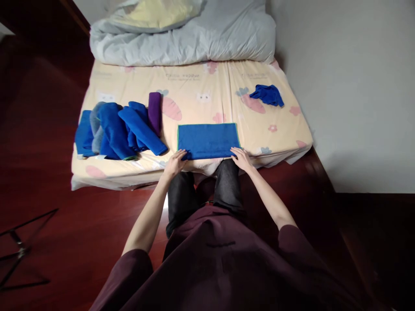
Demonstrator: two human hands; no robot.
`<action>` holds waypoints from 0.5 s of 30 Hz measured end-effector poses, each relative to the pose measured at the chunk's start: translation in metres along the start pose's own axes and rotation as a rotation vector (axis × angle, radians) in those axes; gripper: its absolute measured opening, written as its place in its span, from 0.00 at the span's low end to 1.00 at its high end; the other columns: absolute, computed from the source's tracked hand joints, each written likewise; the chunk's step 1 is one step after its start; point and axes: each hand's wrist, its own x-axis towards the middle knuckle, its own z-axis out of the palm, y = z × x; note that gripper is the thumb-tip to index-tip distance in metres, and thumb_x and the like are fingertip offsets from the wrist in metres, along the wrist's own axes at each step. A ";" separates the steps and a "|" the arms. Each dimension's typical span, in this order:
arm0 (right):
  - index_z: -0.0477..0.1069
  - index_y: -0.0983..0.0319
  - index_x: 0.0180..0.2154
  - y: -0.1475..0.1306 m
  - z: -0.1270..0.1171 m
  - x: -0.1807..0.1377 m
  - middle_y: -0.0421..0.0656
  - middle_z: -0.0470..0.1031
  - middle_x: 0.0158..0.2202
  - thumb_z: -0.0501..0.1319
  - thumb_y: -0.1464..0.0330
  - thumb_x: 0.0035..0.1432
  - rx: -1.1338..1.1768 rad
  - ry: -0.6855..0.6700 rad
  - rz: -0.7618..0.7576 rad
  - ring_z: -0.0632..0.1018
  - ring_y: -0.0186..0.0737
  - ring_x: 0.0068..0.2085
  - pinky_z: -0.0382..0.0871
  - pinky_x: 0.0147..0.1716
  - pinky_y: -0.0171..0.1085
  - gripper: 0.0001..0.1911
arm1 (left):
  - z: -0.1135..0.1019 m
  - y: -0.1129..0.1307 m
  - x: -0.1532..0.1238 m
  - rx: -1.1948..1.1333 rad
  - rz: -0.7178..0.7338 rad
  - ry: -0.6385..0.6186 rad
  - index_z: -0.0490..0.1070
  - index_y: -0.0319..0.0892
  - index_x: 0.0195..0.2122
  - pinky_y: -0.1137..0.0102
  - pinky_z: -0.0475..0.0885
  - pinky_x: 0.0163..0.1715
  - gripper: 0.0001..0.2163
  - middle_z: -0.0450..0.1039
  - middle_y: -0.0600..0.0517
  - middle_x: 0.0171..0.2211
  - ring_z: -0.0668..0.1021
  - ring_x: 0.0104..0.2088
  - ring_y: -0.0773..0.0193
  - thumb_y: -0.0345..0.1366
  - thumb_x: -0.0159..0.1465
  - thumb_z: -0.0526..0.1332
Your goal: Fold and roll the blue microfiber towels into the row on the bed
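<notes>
A blue towel (208, 139) with thin green edging lies flat as a rectangle near the front edge of the bed. My left hand (176, 163) is at its near left corner, fingers over the top and thumb by the near edge, gripping the cloth. At the near right corner, my right hand (241, 158) grips the same edge in a similar way. Over to the left is a pile of rolled or folded blue towels (113, 129), with a grey towel (96, 125) among them. A purple folded towel (154, 113) lies on the pile's right side. One crumpled blue cloth (268, 95) rests at the far right.
The bed (194, 93) has a pale sheet printed with carrots and flowers. A bunched grey-white quilt (181, 47) and a yellow pillow-like item (162, 14) cover its far end. A wall (353, 95) stands at the right. Black stand legs (21, 250) rest on the red-brown floor.
</notes>
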 end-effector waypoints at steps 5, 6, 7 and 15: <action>0.77 0.61 0.67 -0.004 0.006 0.003 0.51 0.72 0.72 0.61 0.73 0.70 -0.072 -0.133 0.046 0.70 0.52 0.76 0.63 0.77 0.58 0.27 | 0.012 -0.011 0.010 -0.011 -0.063 -0.085 0.78 0.39 0.63 0.40 0.63 0.76 0.28 0.74 0.36 0.68 0.70 0.74 0.38 0.37 0.61 0.63; 0.77 0.61 0.67 -0.003 0.005 0.004 0.51 0.72 0.72 0.61 0.73 0.69 -0.068 -0.133 0.045 0.71 0.52 0.76 0.63 0.77 0.58 0.27 | 0.012 -0.014 0.010 -0.019 -0.064 -0.080 0.78 0.39 0.63 0.41 0.62 0.76 0.29 0.73 0.36 0.69 0.70 0.74 0.38 0.35 0.60 0.63; 0.77 0.60 0.67 -0.002 0.004 0.004 0.50 0.72 0.72 0.61 0.74 0.68 -0.060 -0.132 0.045 0.71 0.52 0.75 0.63 0.77 0.58 0.28 | 0.013 -0.016 0.009 -0.026 -0.065 -0.073 0.79 0.39 0.63 0.41 0.62 0.77 0.29 0.73 0.37 0.69 0.70 0.74 0.38 0.34 0.58 0.63; 0.83 0.59 0.59 0.021 -0.003 0.017 0.46 0.82 0.64 0.63 0.78 0.58 0.036 -0.069 0.111 0.80 0.50 0.67 0.67 0.74 0.54 0.29 | 0.009 -0.025 0.011 -0.178 -0.120 0.025 0.83 0.44 0.56 0.44 0.65 0.75 0.31 0.81 0.43 0.62 0.77 0.68 0.42 0.26 0.50 0.61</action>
